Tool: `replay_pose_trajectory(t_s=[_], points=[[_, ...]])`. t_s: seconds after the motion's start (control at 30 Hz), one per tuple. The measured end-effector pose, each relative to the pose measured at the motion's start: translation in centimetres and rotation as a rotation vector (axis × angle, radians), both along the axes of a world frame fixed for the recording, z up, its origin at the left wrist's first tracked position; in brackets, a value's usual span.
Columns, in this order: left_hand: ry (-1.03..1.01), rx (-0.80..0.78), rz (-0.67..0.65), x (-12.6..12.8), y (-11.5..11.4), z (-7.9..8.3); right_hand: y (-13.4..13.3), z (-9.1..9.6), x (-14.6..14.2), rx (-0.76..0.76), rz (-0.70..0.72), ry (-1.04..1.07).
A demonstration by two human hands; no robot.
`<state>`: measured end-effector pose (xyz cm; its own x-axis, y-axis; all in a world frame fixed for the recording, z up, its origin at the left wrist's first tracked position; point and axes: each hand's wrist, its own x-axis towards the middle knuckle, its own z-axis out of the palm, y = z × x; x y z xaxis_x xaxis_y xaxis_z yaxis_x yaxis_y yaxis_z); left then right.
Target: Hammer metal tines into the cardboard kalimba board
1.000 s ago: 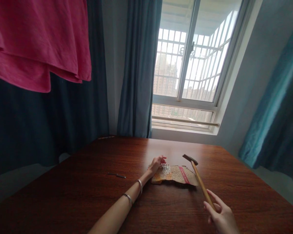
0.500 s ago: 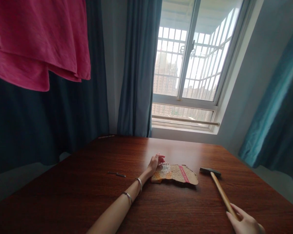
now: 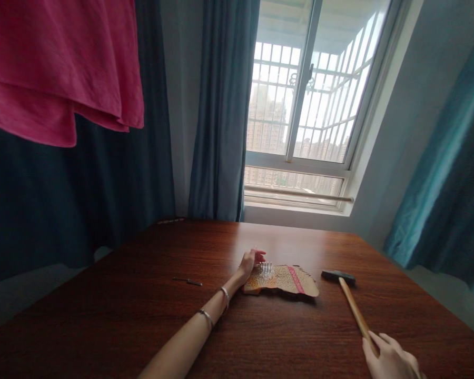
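- Left arm point(image 3: 181, 345) is stretching forward and rightward, forearm bare, wrist straight
- Left grip point(image 3: 249, 261) is resting palm down, fingers bending loosely at the tips
- Right grip point(image 3: 391, 360) is sitting low at the right, fingers curling closed, partly cut off by the frame edge

Pink cloth point(image 3: 59, 68) hangs upper left; grey-blue curtain point(image 3: 221, 105) centre; barred window point(image 3: 312, 105) upper right; teal curtain point(image 3: 450, 173) right edge
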<state>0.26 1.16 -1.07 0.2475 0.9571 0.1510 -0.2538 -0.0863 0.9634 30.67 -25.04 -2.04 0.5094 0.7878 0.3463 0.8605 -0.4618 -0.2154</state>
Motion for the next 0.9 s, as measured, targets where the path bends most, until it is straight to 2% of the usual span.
replay_pose_trajectory(t_s=[0.07,0.13,0.17,0.23,0.3,0.43,0.53,0.77,0.9], points=[[0.012,0.007,0.007,0.0,-0.1,0.1,1.2,1.6,-1.4,0.14,0.055,-0.076],[0.02,0.006,0.015,0.0,-0.2,0.1,3.1,3.9,-3.7,0.264,0.17,-0.036],[0.02,0.004,0.018,0.1,-0.2,0.2,4.4,5.0,-5.1,0.271,0.265,0.015],[0.012,0.0,0.024,0.1,-0.3,0.3,7.1,6.8,-8.0,0.196,0.463,0.076],[0.01,-0.001,0.022,0.1,-0.3,0.3,10.0,7.5,-10.5,0.179,0.52,0.077],[0.013,0.009,0.007,0.2,-0.3,0.3,14.9,6.4,-13.1,0.141,0.578,0.072],[0.022,0.01,0.0,0.2,-0.4,0.4,16.7,4.8,-13.4,0.138,0.627,0.075],[0.002,0.038,0.022,0.3,-0.7,0.5,17.0,2.5,-13.3,0.142,0.675,0.097],[0.02,0.063,0.067,-0.3,-1.1,1.6,17.0,2.3,-13.2,0.146,0.68,0.11]])
